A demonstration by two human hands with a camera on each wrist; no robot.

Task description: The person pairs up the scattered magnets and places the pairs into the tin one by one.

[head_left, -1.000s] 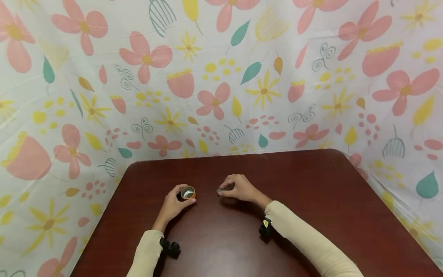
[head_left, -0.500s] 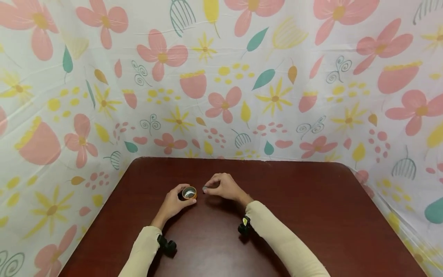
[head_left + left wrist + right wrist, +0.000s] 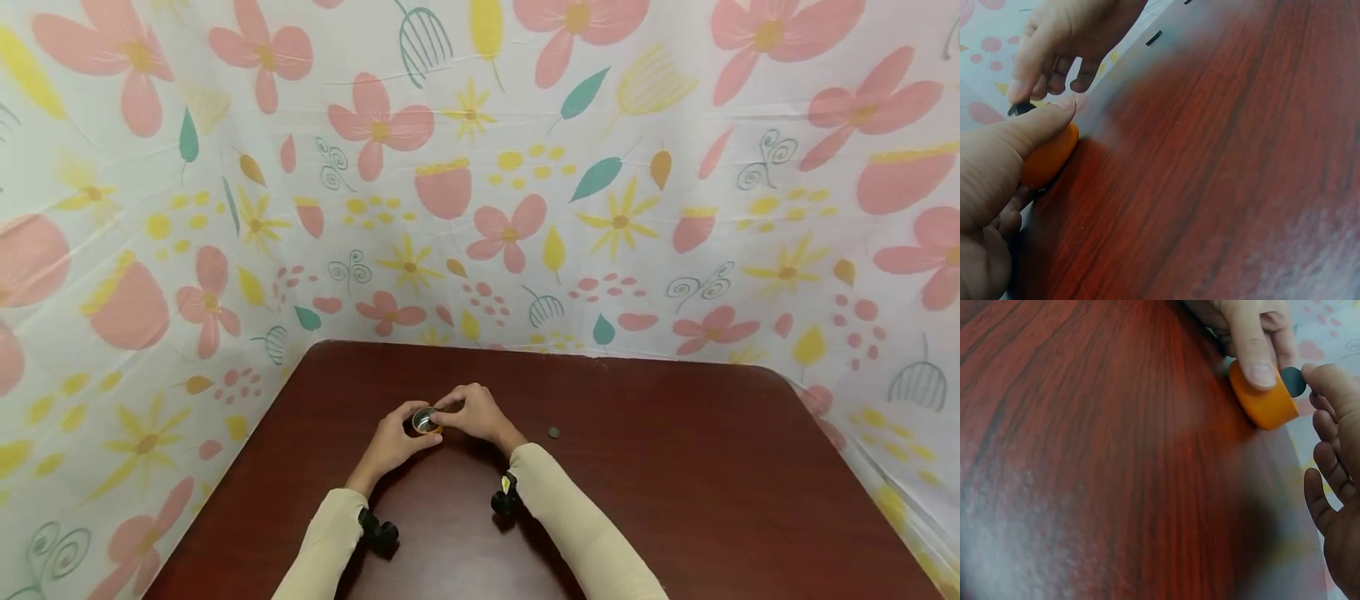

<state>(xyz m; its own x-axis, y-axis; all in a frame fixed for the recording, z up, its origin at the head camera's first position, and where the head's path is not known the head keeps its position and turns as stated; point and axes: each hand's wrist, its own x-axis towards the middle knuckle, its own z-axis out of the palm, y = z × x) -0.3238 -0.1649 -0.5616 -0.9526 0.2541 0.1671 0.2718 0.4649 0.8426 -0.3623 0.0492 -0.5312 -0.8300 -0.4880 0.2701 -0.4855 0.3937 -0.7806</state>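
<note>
My left hand holds a small round orange tin by its sides, thumb on the near wall. In the head view its open top shows a shiny metal inside. My right hand pinches a small flat coin, dark grey in the right wrist view, between thumb and fingertips. The coin is at the tin's rim, partly overlapping the opening. In the left wrist view the orange wall shows below the left thumb, and the right hand reaches in from above.
A second coin lies on the dark red-brown wooden table, right of the right hand. Behind the table hangs a flower-printed cloth. Black wrist cameras sit on both cream sleeves.
My right hand has moved left with its coin, from beside the tin to its rim. The second coin has come into view on the table. My left hand still holds the tin.
</note>
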